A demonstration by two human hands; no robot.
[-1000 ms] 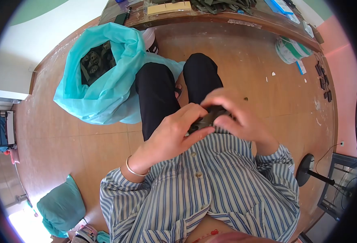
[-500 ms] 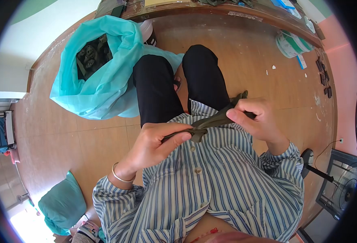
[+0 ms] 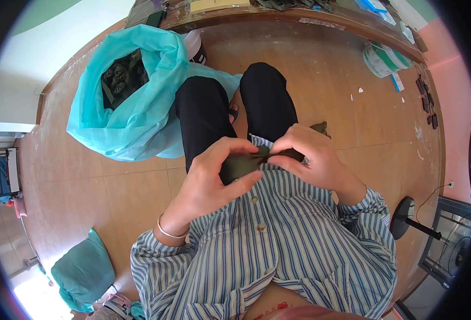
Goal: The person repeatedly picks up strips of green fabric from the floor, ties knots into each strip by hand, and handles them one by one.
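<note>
A piece of dark olive-green cloth is in front of my striped shirt, above my lap, bunched in the middle. My left hand is curled round its left part, thumb below and fingers above, with a gap between them where the cloth shows. My right hand pinches the gathered middle between thumb and fingers. A dark end of the cloth sticks out beyond the right knuckles. What the right hand's inner fingers do is hidden.
A turquoise bag holding dark green bundles stands left of my knees. A wooden table runs across the far side. A green-white bucket stands under its right end; a standing fan is at right, and a teal sack lies lower left.
Both hands have come closer together. The cloth, stretched out between them before, is now bunched up. My left hand's fingers have spread wider round it, and the right has moved left.
</note>
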